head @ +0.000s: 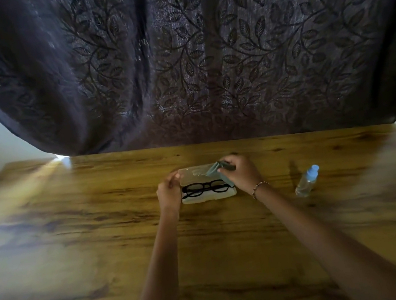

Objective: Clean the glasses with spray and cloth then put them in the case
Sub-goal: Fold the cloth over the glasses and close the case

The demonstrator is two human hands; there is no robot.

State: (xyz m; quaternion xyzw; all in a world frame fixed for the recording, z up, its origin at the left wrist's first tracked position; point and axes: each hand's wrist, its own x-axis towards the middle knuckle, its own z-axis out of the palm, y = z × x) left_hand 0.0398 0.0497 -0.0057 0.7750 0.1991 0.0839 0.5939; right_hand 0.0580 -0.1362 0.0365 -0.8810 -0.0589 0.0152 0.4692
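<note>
Grey-green and folded, a soft cloth [214,169] is pinched between the thumb and curled fingers of the right hand [241,175], which sits at the right end of a raised translucent plastic lid [193,174]; whether those fingers also touch the lid I cannot tell. A beaded bracelet [260,188] circles that wrist. Opposite, the left hand [169,193] curls its fingertips round the lid's left edge. Between the two hands, black round-framed glasses [205,188] lie folded inside the pale oblong case [209,196], lenses facing the person. A small clear spray bottle [307,181] with a blue cap stands apart to the right on the glossy wooden table [100,230], and a dark leaf-patterned curtain [203,58] hangs behind. The work looks to be at its last step, with the glasses stowed and the case open. Closing calls for lowering the lid evenly from both ends and first deciding where the cloth goes, so it does not jam the rim.
</note>
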